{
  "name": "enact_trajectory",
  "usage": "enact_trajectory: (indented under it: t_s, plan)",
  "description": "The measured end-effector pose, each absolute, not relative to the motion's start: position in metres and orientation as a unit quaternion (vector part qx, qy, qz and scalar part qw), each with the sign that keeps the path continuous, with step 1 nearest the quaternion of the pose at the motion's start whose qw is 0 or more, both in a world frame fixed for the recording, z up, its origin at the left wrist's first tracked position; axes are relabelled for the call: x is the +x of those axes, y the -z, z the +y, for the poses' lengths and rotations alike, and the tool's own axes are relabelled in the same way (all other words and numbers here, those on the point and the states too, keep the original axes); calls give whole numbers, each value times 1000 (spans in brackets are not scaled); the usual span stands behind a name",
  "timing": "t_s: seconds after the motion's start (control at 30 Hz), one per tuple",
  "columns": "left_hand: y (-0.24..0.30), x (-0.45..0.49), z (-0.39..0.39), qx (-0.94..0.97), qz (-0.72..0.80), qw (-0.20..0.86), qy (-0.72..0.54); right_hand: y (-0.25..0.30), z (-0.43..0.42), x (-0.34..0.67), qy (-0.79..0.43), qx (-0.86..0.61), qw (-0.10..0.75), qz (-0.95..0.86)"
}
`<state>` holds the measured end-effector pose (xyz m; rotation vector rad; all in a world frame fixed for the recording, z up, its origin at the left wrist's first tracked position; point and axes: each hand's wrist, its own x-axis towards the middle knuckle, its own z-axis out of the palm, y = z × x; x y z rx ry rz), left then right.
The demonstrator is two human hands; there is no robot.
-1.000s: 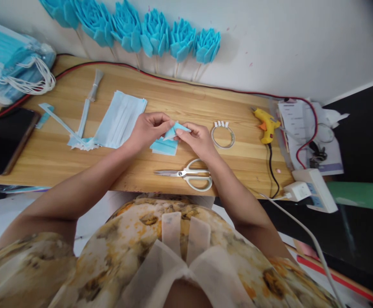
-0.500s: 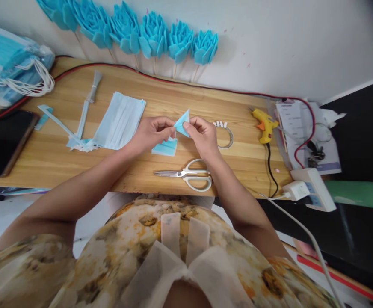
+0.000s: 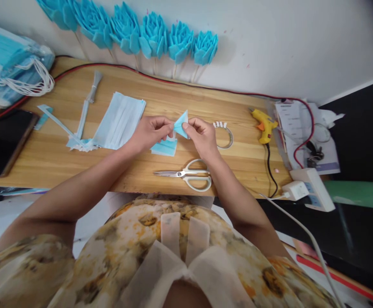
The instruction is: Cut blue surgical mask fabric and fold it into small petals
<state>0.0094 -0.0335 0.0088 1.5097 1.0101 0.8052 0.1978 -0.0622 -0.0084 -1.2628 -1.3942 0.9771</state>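
Note:
Between my two hands is a small piece of light-blue mask fabric (image 3: 180, 126), folded to a pointed triangle. The fingers of my right hand (image 3: 203, 134) pinch its right side, thumb on top. Its left corner is pinched by the fingertips of my left hand (image 3: 152, 131). Just under them, cut blue fabric squares (image 3: 164, 147) lie on the table, partly hidden by my left fingers. White-handled scissors (image 3: 186, 173) rest nearer to me, blades pointing left. A roll of tape (image 3: 228, 139) with short white strips on its rim lies right of my right hand.
Flat face masks (image 3: 120, 119) and cut strips (image 3: 82, 122) lie left, beside a phone (image 3: 8, 141) and a bag of masks (image 3: 10, 64). Blue fabric roses (image 3: 154, 34) on sticks line the wall. A yellow glue gun (image 3: 265, 125) and power strip (image 3: 314, 188) are right.
The folded triangle has shifted slightly left and tilted a little between my fingertips. Both hands keep their pinch on it; the things on the table stay put.

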Motion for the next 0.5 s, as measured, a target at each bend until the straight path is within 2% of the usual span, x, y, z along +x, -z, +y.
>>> enact_trajectory:
  t_s: [0.5]
  plan:
    - [-7, 11, -33, 636, 408, 564, -331, 7, -65, 196, -442, -487, 476, -583]
